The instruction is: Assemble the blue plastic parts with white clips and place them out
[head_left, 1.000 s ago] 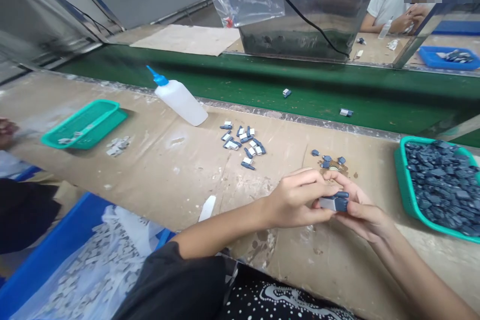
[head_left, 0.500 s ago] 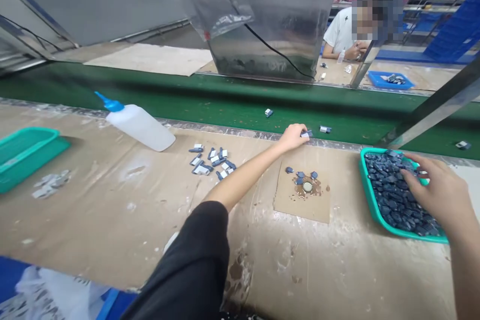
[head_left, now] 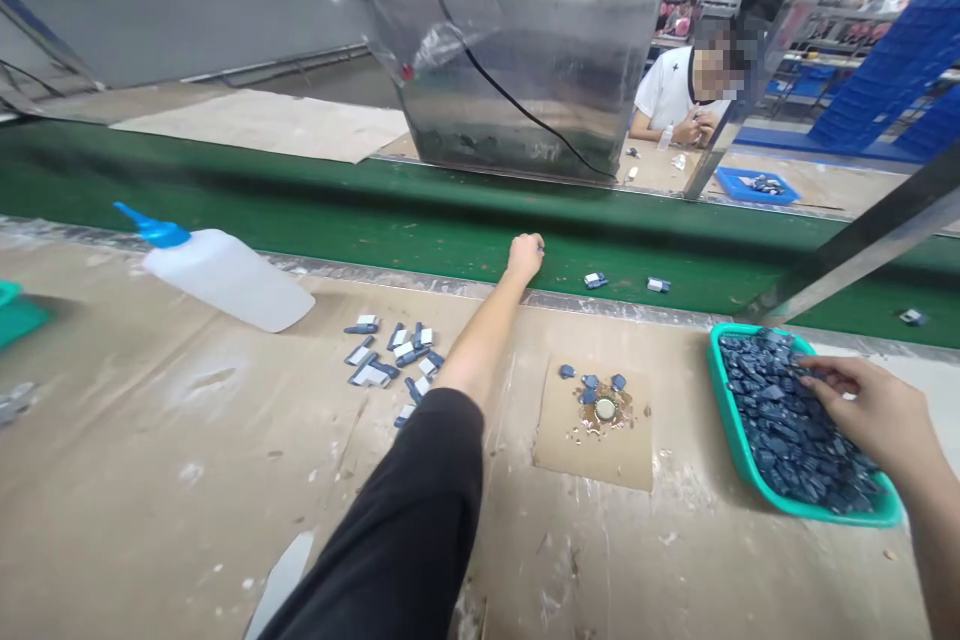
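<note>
My left hand (head_left: pixel 526 257) reaches across onto the green conveyor belt, fingers curled round a small blue-and-white part that they mostly hide. To its right on the belt lie one blue-and-white part (head_left: pixel 596 280) and another such part (head_left: pixel 658 285). My right hand (head_left: pixel 874 405) is over the green basket (head_left: pixel 739 445), thumb and fingertips pinched at a small dark blue piece among the heaped dark blue pieces (head_left: pixel 787 430). On a cardboard square (head_left: pixel 592 465) between my arms sit several dark blue pieces beside a bottle cap (head_left: pixel 604 409) with brown liquid around it.
Several blue-and-white parts (head_left: pixel 405 350) lie left of my forearm. A white squeeze bottle (head_left: pixel 232 280) with a blue nozzle lies beyond them. A metal post (head_left: pixel 847 240) slants across the right side. Behind a metal box (head_left: pixel 532 70), a co-worker (head_left: pixel 671 100) sits near a blue tray (head_left: pixel 757 188).
My left hand has left one blue-and-white part on the belt and moved left and farther out, closing on another. My right hand stays at the basket, its fingers drawn closer together. The view has shifted.
</note>
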The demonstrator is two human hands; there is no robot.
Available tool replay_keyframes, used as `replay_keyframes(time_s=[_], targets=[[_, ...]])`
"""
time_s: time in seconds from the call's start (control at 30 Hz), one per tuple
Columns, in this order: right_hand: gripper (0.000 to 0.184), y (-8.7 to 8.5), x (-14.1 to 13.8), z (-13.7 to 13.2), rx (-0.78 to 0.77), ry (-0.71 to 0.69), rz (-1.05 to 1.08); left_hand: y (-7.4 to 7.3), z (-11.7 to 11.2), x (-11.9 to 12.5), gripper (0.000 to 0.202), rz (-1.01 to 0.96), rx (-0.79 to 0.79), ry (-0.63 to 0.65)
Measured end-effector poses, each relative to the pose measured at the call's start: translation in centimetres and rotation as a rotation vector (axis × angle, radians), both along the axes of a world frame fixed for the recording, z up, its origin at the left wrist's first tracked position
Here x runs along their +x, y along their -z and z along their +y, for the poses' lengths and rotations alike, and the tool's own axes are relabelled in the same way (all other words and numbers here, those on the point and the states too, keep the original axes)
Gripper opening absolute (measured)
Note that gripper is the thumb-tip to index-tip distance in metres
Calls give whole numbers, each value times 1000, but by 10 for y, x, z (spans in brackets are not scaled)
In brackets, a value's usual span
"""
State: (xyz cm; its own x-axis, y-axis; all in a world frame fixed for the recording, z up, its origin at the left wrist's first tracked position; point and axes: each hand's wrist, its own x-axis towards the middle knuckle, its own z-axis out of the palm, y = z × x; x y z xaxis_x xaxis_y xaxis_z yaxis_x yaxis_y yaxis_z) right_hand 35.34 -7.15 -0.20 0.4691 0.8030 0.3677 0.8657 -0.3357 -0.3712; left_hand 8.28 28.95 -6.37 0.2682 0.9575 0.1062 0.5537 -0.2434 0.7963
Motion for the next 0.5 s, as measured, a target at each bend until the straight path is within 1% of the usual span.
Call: replay_keyframes(time_s=[0.07,0.13,0.2,0.27,0.33,0.4,0.43,0.5], targets=[[22,-11,-14,-1,102,83,192,-5,-11,-4,14,-120,-61,8],[21,-21,-32,0,213,92,517,-12,-30,-14,13,-239,-146,33],[22,-28,-54,4,315,19,828,-20,-56,-31,14,-328,-246,78],[21,-29,-76,10,371,-99,1033,-29,-87,-52,14,-502,-434,125],[18,-25,-99,18,362,-218,1168,-36,-123,-73,14,-762,-691,152],[14,-16,-121,27,319,-303,1275,-41,-159,-90,12,-1002,-931,158],[13,-10,-131,31,296,-330,1321,-42,-176,-97,11,-1078,-1011,156],[16,2,-149,39,236,-362,1397,-42,-206,-106,9,-1194,-1119,150]])
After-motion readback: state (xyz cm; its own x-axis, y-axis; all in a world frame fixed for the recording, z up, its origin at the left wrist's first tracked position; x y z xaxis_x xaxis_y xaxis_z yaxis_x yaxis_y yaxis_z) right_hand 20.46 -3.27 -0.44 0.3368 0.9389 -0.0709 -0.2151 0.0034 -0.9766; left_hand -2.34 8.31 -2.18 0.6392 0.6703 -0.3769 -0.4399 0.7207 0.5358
